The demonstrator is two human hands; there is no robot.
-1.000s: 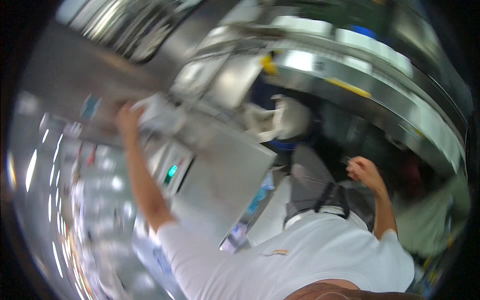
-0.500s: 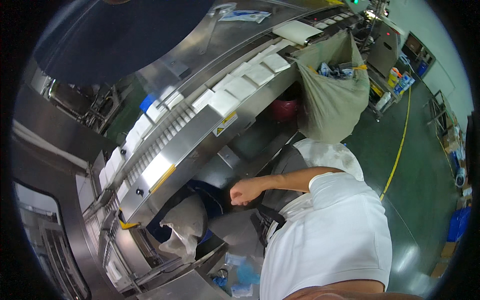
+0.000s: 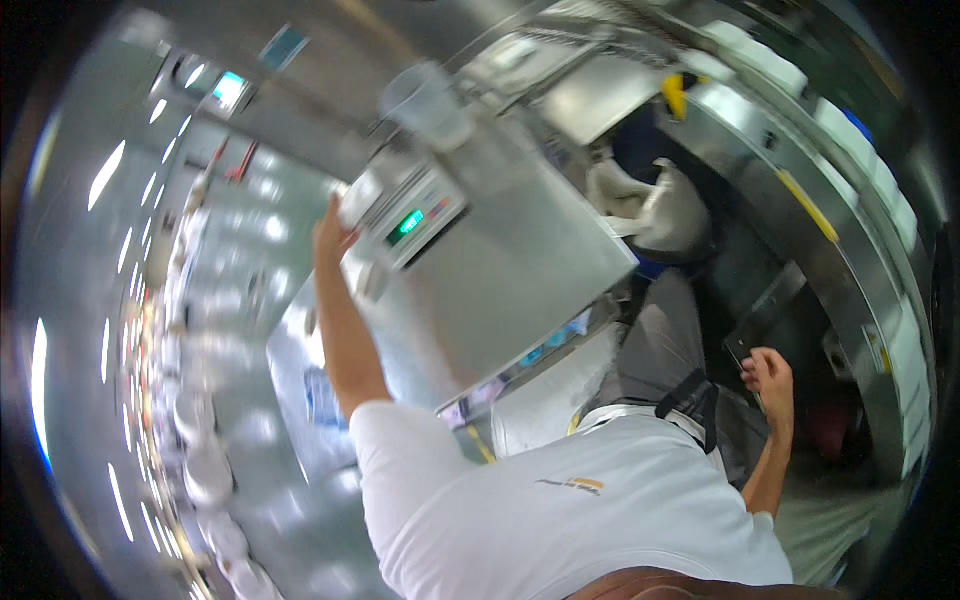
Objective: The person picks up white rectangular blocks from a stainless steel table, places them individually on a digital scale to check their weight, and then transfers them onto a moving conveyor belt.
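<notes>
At the upper left, my left hand (image 3: pixel 332 240) is closed round the edge of a white packet (image 3: pixel 362 198) at the digital scale (image 3: pixel 425 214). The fingers are blurred, and part of the packet covers them. The scale's green display is lit, and it stands on a metal table (image 3: pixel 510 270). Another small white piece (image 3: pixel 370 280) lies beside the scale, near my left wrist. On the right, my right hand (image 3: pixel 770 382) hangs beside my leg with loosely curled fingers and nothing visible in it, near a dark metal bar.
A clear plastic jug (image 3: pixel 428 108) stands behind the scale. Beyond the table's right corner, a pale bag (image 3: pixel 665 210) sits in a dark blue container. A conveyor frame (image 3: pixel 800 190) with white packets curves along the right side. Printed film (image 3: pixel 322 398) lies at the table's left end.
My view has swung left from the conveyor to the table with the scale. My left arm has come into view, at the white packet. My right hand has gone from a fist to looser fingers.
</notes>
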